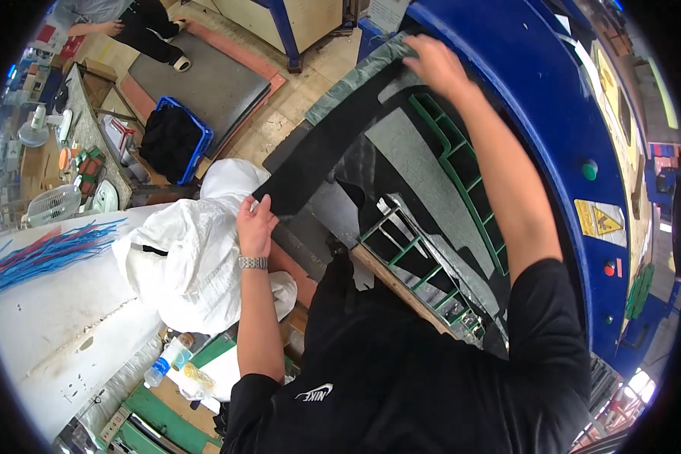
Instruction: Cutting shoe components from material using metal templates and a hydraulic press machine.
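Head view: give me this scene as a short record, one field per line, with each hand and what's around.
Left hand: hand pinching the near end of a black cloth strip; metal watch on the wrist
Right hand: hand at the strip's far end; exact grip unclear
Right side: large blue machine
Left side: crumpled white cloth
Upper left: blue basket holding black cloth; another person beyond

2 hands [256, 227] [439, 66], 1 blk strip [304, 163], 1 blu bskt [206, 141], 1 watch [253, 262].
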`<state>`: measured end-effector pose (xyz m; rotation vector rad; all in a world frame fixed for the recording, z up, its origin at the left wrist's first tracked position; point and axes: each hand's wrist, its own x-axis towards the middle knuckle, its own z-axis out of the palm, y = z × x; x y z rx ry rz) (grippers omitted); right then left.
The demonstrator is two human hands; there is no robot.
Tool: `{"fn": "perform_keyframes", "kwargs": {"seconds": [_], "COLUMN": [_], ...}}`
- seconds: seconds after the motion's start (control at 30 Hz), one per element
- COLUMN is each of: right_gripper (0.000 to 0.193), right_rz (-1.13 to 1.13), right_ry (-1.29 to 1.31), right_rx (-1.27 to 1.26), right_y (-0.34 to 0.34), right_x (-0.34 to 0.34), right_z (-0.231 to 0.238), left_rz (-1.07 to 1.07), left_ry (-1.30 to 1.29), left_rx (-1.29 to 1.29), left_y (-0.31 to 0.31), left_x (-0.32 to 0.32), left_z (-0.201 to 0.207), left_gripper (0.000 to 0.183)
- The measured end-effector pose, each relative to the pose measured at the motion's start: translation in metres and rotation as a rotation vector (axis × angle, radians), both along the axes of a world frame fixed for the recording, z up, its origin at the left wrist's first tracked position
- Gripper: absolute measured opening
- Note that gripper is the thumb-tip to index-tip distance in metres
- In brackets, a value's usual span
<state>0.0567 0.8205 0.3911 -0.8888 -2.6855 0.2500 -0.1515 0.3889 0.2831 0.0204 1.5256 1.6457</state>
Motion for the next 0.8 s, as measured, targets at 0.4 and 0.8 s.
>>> {"fn": "perform_keyframes", "kwargs": {"seconds": [0.4,0.8], "right_gripper": [0.102,0.083], "right_rz": [-0.602,-0.554], "right_ry": [-0.241,0.141], "right_rx": [-0.361,-0.407], "right_y": [-0.202,-0.166], "right_x": [0.246,0.324], "right_z": [-0.011,0.029], "left_rz": [-0.469,-0.709], "left_ry": [0.525,1.563], "left_rx": [0.058,-0.139], "left_y": [0.132,0.320], "left_x": [0.059,0.164], "left_z": [0.058,0.030], "left_gripper": [0.023,0.038]}}
